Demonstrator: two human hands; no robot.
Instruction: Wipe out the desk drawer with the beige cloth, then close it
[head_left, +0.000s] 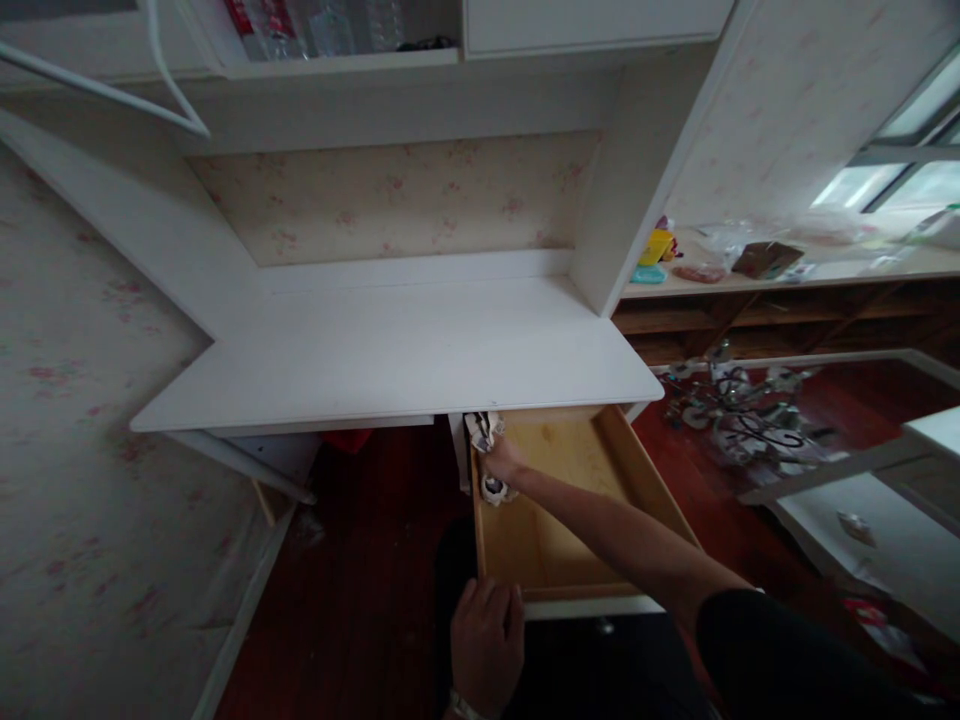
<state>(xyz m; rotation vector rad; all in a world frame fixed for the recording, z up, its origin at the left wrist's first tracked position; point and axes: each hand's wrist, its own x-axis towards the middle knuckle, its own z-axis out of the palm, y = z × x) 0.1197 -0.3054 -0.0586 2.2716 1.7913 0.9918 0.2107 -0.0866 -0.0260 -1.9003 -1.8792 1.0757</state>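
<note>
A wooden drawer point(570, 540) is pulled out beneath the right end of the white desk point(390, 350). My right hand point(501, 462) reaches into it, closed around a crumpled pale cloth with dark markings point(486, 428). Part of the cloth sticks out on either side of the fist, against the drawer's left wall near the back. At the drawer's front left corner, my left hand point(489, 635) grips the front edge with fingers bent over it. The tips of those fingers are hidden.
Shelves with plastic bottles point(330, 28) hang above the desk. To the right, a chandelier-like metal fixture point(742, 410) lies on the red floor. Behind it, a low wooden shelf unit point(787, 290) carries bags and small items. White furniture point(862, 510) stands at the far right.
</note>
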